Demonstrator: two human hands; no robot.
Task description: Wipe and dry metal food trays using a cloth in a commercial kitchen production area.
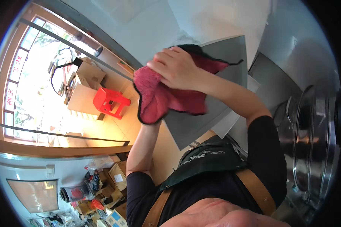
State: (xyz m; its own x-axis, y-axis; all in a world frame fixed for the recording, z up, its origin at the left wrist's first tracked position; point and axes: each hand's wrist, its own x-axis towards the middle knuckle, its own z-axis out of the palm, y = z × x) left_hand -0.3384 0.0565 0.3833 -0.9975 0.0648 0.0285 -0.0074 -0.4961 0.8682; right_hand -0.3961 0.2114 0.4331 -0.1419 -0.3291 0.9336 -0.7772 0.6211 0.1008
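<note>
A pink cloth with black edging (153, 99) is bunched between my forearms, partly blurred. My right hand (176, 68) lies over its upper part with bent fingers gripping the fabric. My left forearm rises to the cloth's lower left edge; the cloth hides my left hand, so its hold cannot be told. A black-edged part of the cloth trails to the right past my right wrist. Behind and below the cloth is a flat grey panel (184, 127) with a thin pale edge; whether a hand touches it cannot be told.
A red plastic stool (110, 102) and a cardboard box (91, 74) stand in the bright room at left. Cardboard boxes (118, 176) and clutter fill the lower left. A large shiny round metal vessel (309, 139) is at right. A pale wall (136, 28) lies ahead.
</note>
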